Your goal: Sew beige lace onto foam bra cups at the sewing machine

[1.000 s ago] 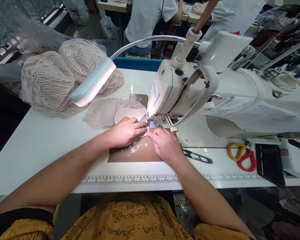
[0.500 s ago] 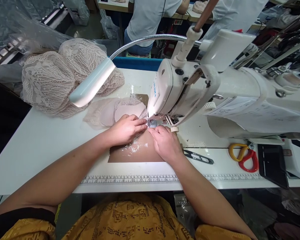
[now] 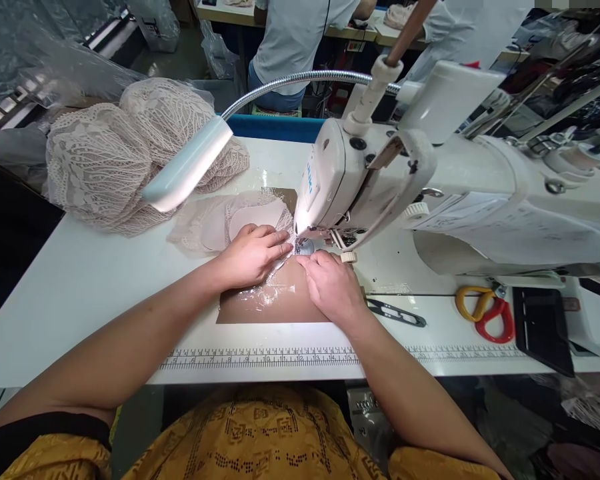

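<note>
My left hand [image 3: 255,255] lies over a pale lace piece [image 3: 286,220], its fingers stretched out and pressing the fabric beside the sewing machine's needle area. A smooth light-pink panel [image 3: 253,217] shows on the lace behind that hand. My right hand [image 3: 330,280] rests just right of the lace's front edge, fingers drawn together, thumb and index tip close to the round metal plate [image 3: 306,247]. What its fingertips pinch, if anything, is too small to make out. The sewing machine head [image 3: 325,180] stands directly over the fabric. Beneath both hands is a brown taped sheet [image 3: 260,310].
A lace bundle [image 3: 100,160] sits at the left behind a lamp [image 3: 190,163]. Thread snips [image 3: 397,312], scissors [image 3: 497,320] and a black phone-like slab [image 3: 543,327] lie on the right. A printed ruler [image 3: 260,359] runs along the front edge. Co-workers sit beyond the table.
The lace under my left hand has shifted slightly, and its edge by the needle shows more. Both hands stay almost in the same place. The whole view has moved a little.
</note>
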Tool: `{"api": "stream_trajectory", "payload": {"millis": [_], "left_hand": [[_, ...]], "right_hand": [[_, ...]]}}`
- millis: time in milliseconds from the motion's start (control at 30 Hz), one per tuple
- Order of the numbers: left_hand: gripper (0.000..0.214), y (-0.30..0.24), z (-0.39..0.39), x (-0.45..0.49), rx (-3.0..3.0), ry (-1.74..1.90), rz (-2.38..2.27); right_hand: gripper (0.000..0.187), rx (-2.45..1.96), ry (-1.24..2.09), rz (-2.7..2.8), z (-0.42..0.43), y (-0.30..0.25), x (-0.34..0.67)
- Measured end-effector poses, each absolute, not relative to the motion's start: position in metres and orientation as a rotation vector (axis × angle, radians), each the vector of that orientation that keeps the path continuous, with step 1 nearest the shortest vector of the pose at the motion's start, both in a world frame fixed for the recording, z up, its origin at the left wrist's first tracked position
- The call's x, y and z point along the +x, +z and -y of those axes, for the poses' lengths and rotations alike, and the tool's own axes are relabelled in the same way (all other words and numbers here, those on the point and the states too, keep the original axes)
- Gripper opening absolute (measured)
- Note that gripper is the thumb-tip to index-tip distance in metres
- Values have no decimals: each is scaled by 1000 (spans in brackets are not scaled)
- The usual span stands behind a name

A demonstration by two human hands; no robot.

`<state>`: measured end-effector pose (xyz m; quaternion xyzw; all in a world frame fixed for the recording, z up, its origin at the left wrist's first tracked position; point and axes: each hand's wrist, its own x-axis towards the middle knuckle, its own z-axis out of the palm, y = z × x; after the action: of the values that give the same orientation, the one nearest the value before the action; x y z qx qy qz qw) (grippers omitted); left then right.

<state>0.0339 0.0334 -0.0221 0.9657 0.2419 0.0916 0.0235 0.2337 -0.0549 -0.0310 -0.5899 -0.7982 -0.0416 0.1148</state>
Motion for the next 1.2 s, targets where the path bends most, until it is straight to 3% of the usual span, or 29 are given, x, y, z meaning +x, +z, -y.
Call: {"api": "stream_trajectory", "payload": {"millis": [233, 400, 667, 1200], "left_hand": [[40, 3, -19, 29, 2958, 63, -987], [36, 23, -7, 27, 2836, -113, -876], [29, 7, 8, 41, 2881, 143, -710], [39, -6, -5, 39, 2923, 152, -683]], "right_hand": [[38, -1719, -72, 2315, 55, -29, 236], [34, -1813, -45, 2259, 57, -26, 238], [34, -1829, -14, 2232, 58, -22, 238], [32, -1625, 16, 2362, 63, -26, 239]]}}
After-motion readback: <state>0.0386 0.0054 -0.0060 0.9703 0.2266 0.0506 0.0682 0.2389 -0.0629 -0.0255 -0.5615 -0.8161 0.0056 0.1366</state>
